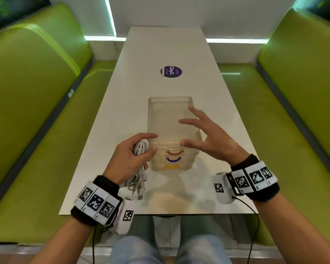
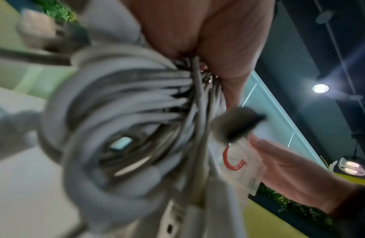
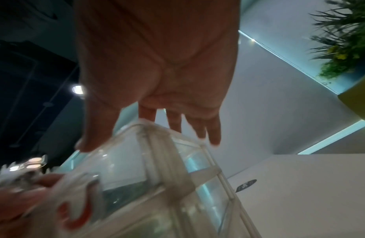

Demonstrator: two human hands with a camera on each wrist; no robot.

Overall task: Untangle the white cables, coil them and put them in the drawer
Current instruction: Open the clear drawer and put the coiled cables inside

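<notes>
A clear plastic drawer unit [image 1: 170,119] stands mid-table, its stacked drawers carrying red [image 1: 174,153], blue and yellow handles. My left hand [image 1: 133,155] grips a bundle of coiled white cables [image 1: 140,147] just left of the unit's front; loose ends and a USB plug [image 1: 140,196] hang down to the table. In the left wrist view the cable coil [image 2: 124,122] fills the frame under my palm. My right hand [image 1: 200,134] hovers open above the unit's top, fingers spread, and the right wrist view shows the fingers [image 3: 214,132] over the unit's top edge [image 3: 157,145].
The white table [image 1: 208,92] has a round purple sticker [image 1: 171,71] further back. Green benches [image 1: 36,111] run along both sides. The table's near edge [image 1: 160,213] lies just in front of my knees.
</notes>
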